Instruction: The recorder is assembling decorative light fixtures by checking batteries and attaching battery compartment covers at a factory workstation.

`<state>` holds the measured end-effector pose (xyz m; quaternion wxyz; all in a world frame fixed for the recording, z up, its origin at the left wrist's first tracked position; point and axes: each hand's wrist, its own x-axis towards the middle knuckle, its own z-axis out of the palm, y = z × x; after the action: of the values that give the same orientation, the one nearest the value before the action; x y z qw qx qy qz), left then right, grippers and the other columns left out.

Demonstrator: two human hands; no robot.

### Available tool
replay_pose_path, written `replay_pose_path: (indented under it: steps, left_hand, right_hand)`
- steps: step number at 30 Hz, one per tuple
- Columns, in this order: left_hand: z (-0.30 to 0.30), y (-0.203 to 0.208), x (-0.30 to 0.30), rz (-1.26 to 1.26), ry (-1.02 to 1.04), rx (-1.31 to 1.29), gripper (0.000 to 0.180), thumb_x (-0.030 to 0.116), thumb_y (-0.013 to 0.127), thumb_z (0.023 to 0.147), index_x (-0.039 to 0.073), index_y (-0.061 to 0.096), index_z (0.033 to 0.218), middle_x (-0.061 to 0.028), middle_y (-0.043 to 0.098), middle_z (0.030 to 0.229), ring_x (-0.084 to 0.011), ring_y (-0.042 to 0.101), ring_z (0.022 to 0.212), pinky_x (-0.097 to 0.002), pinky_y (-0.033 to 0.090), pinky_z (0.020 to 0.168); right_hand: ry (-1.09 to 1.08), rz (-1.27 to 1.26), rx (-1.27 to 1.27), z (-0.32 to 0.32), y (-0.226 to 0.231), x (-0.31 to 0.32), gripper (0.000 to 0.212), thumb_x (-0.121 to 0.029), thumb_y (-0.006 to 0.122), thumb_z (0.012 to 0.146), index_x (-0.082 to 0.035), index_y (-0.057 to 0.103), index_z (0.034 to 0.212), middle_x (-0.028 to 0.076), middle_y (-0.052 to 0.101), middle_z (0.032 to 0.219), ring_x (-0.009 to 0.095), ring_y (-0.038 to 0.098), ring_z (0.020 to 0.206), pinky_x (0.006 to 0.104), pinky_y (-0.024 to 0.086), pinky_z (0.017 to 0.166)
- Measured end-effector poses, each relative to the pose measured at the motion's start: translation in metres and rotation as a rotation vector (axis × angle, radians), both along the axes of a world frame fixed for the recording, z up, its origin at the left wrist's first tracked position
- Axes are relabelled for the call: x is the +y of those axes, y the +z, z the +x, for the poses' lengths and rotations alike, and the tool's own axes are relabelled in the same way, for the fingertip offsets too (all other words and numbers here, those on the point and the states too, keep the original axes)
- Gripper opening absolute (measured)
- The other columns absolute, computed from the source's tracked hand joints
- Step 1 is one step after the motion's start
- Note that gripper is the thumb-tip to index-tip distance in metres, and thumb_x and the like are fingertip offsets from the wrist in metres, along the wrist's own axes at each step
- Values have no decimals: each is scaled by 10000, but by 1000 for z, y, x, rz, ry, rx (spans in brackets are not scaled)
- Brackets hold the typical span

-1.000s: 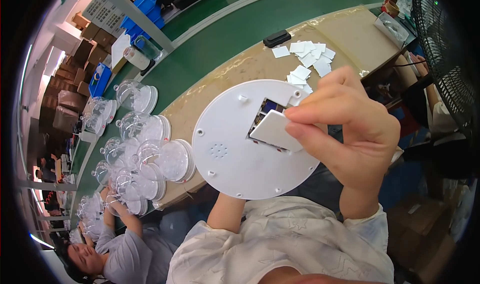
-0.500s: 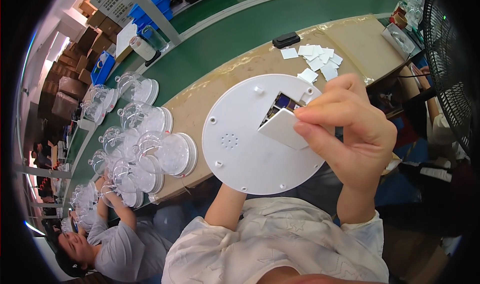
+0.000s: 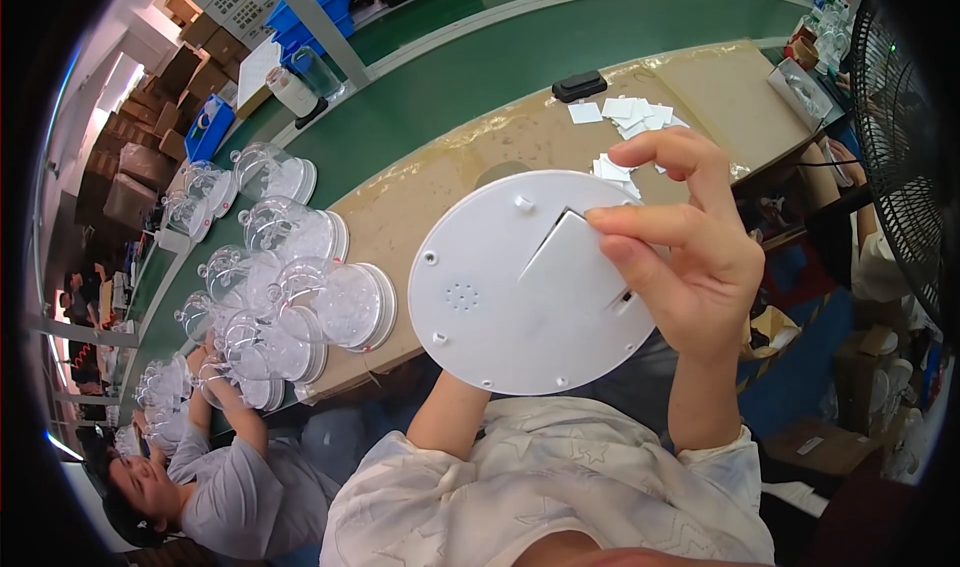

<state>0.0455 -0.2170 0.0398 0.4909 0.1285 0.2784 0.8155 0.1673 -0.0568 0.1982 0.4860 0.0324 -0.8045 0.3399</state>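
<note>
A white round base [image 3: 500, 337] is held up in front of me, its underside with screw holes and a small speaker grille facing me. My left forearm [image 3: 448, 417] runs behind it; the left hand bearing it is hidden by the disc. With thumb and forefinger my right hand [image 3: 700, 257] pinches the upper corner of a white square battery cover [image 3: 575, 267]. That cover lies over the recess in the base, and a thin dark gap shows along its upper left edge. The other right fingers are curled away from the base.
Loose white square covers [image 3: 640, 115] and a black case [image 3: 579, 86] lie on the brown tabletop [image 3: 440, 197]. Clear domes on white bases [image 3: 345, 302] crowd the left. A co-worker [image 3: 250, 497] sits at lower left; a black fan [image 3: 905, 167] stands at right.
The square cover has come down over the recess, hiding the parts inside that showed before. My right hand has shifted slightly left, and its other fingers have lifted.
</note>
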Motion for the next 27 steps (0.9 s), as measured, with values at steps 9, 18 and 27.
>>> replay_pose_path:
  steps: [9, 18, 27]
  left_hand:
    - [2, 32, 15, 320, -195, -347, 761, 624, 409, 893, 96, 332, 1437, -158, 405, 1420, -319, 458, 1256, -448, 439, 1004]
    - [-5, 63, 16, 272, -307, -480, 937, 790, 335, 802, 117, 314, 1453, -182, 365, 1450, -373, 415, 1288, -494, 386, 1044]
    - [-55, 40, 43, 200, -66, -305, 897, 726, 520, 795, 70, 360, 1385, -153, 443, 1373, -331, 515, 1144, -499, 422, 1001]
  right_hand:
    - [248, -617, -39, -3, -9, -17, 427, -61, 676, 777, 19, 593, 1188, 190, 523, 1306, 262, 461, 1253, 380, 316, 1059]
    - [384, -801, -290, 5, -13, -7, 625, -343, 694, 832, 49, 520, 1287, 201, 466, 1383, 245, 430, 1292, 349, 300, 1072]
    - [281, -1045, 71, 18, -82, 26, 448, -240, 501, 975, 57, 459, 1307, 157, 506, 1329, 249, 476, 1240, 380, 348, 1057]
